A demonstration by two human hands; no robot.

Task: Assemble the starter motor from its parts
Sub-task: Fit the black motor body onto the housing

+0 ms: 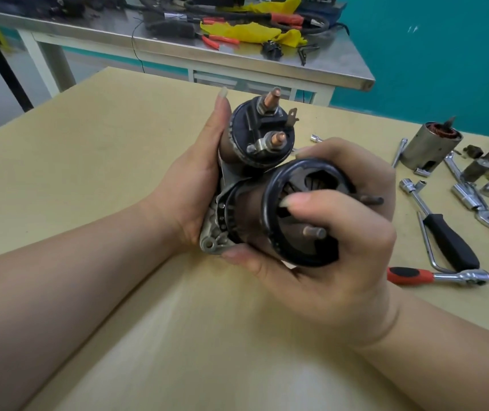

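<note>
- The right hand point(335, 232) has its fingers point(299, 200) curled over the open black-rimmed end of the dark cylindrical starter motor body point(267, 212), thumb underneath, gripping it; one fingertip reaches inside the rim.
- The left hand point(198, 179) cups the far side, fingers straight and pressed along the black round solenoid point(255, 137); it supports more than it pinches.
- The assembly is held up between both hands, above the tan bench point(118, 149), with the grey cast-metal nose bracket point(213, 232) towards the left palm.
- Judged from the steel and cast parts, it will be heavy, rigid and perhaps greasy; best held by the body and bracket.
- The two copper-tipped terminal studs point(270, 99) and one flat tab point(292, 117) are poor handles.
- Two through-bolt ends point(314, 232) stick out at the open rim.
- Further right on the bench: one grey metal field housing with copper windings point(428, 146), one red-handled ratchet point(439, 275), one black-handled tool point(448, 241), several chrome sockets and extensions point(471, 200), too jumbled to count.
</note>
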